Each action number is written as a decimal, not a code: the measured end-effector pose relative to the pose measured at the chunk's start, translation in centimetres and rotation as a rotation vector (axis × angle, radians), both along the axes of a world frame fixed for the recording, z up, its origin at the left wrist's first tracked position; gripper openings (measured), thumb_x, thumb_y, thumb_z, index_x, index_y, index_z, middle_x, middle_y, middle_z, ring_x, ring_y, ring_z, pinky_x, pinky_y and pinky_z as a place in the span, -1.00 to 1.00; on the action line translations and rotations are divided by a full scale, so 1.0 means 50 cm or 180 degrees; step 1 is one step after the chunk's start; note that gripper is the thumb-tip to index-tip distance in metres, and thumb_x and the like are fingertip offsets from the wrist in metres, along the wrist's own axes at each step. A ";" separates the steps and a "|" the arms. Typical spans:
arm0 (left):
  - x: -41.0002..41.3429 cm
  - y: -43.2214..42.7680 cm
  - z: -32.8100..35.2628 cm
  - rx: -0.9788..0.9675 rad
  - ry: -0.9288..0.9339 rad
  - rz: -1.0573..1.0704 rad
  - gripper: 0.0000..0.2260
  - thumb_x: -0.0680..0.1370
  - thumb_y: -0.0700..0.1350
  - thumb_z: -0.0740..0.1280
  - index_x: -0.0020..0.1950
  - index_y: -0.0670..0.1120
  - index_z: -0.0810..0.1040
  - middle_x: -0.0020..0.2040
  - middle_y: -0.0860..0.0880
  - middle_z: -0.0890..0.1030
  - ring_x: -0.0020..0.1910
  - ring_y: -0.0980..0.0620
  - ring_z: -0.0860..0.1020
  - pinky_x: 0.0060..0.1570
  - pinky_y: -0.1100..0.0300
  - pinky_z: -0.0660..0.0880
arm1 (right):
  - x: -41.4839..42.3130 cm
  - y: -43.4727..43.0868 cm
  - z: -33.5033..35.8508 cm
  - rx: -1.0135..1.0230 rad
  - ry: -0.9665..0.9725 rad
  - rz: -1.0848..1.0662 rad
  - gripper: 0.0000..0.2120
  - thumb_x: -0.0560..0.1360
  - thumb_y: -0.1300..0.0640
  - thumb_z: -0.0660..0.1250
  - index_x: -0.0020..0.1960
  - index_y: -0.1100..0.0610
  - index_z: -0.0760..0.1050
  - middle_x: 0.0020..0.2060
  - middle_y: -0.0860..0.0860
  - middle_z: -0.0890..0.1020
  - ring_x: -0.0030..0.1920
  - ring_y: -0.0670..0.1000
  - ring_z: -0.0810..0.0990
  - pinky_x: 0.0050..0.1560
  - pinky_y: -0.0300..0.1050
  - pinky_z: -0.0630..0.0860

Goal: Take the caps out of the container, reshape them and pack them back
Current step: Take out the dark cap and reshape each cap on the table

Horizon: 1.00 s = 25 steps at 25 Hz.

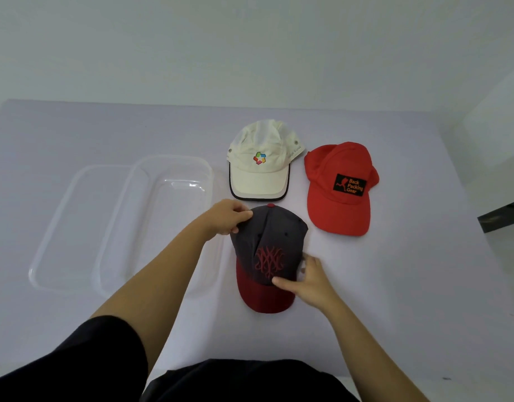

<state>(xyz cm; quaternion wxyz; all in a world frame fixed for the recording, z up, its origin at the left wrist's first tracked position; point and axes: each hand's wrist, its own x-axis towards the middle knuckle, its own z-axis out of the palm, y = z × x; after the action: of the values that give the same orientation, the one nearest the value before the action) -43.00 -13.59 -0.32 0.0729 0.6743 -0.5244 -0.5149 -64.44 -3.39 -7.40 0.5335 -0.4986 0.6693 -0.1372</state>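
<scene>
Right in front of me on the pale lilac-white table (409, 285) sits the dark grey baseball cap with the dark red brim and red stitched monogram (267, 250), brim pointing back at me, and both hands are on it. My left hand (229, 217) has its fingers curled and is pinching the crown fabric at the far left edge, close to the little red button on top. My right hand (308, 280) is on the near right side: thumb laid flat across the front panel just above the brim seam, the other fingers wrapped round the side of the crown, so it's got a proper hold too. The crown looks a bit creased down the front.

Further back, the cream fabric cap with a dark-edged brim and a colourful logo (261, 166) lies flat, its brim just short of the grey cap's top. Beside it on the right is the bright red cap with a black "Back Packing Gear" patch (339, 190), close to the cream one, though I can't tell if they touch.

Off to the left is the clear rectangular plastic container (174, 158) with no caps in it. Its near right corner sits under my left forearm. The clear plastic lid (75, 227) lies flat on its left side, partly overlapped by it.
</scene>
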 end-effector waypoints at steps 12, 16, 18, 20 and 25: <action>-0.024 -0.017 0.088 -0.1129 -0.0401 0.0729 -0.72 0.57 -0.11 0.21 0.26 -0.12 0.51 0.08 0.01 0.57 -0.35 0.10 0.56 -0.33 0.34 0.40 | -0.079 -0.033 0.022 -0.0873 0.0200 -0.0968 -0.26 0.41 0.04 0.44 0.46 0.17 0.17 0.36 0.11 0.32 0.31 0.09 0.39 0.30 -0.02 0.38; -0.152 -0.026 0.094 -0.1153 0.0096 0.0369 -0.77 0.56 -0.13 0.24 0.17 -0.09 0.58 0.04 0.01 0.62 -0.39 0.09 0.60 -0.30 0.40 0.47 | -0.193 -0.115 0.005 -0.1319 0.1487 -0.0774 -0.19 0.36 0.30 0.41 0.48 0.29 0.05 0.45 0.27 0.17 0.45 0.24 0.15 0.43 0.05 0.16; -0.236 -0.022 0.054 -0.1099 0.0011 -0.0385 -0.71 0.57 -0.14 0.24 0.27 -0.14 0.51 0.16 -0.08 0.60 -0.14 -0.03 0.64 -0.13 0.38 0.50 | -0.216 -0.155 -0.011 -0.1097 0.1861 -0.0397 -0.11 0.36 0.29 0.40 0.50 0.31 -0.09 0.50 0.29 -0.02 0.51 0.23 -0.04 0.48 0.04 0.02; -0.310 -0.015 -0.010 -0.0957 -0.0377 -0.1125 -0.54 0.56 -0.14 0.25 0.45 -0.21 0.28 0.40 -0.23 0.38 0.28 -0.17 0.45 0.26 0.16 0.36 | -0.224 -0.176 -0.032 -0.1058 0.1996 -0.0109 -0.08 0.39 0.24 0.40 0.50 0.32 -0.15 0.50 0.29 -0.08 0.52 0.23 -0.09 0.49 0.05 -0.02; -0.402 -0.011 -0.125 -0.1222 -0.1448 -0.1348 -0.29 0.55 -0.28 0.22 0.52 -0.23 -0.21 0.53 -0.31 -0.16 0.51 -0.30 -0.05 0.44 -0.09 0.11 | -0.234 -0.161 -0.048 -0.1119 0.1791 0.0034 -0.35 0.54 0.26 0.18 0.49 0.33 -0.09 0.49 0.29 0.06 0.51 0.22 0.07 0.48 0.07 0.09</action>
<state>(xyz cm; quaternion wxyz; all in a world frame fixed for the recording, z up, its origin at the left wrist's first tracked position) -63.13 -14.12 -6.59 -0.0286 0.6220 -0.7423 -0.2476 -76.14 -11.46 -9.81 0.2342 -0.6049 0.7538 -0.1046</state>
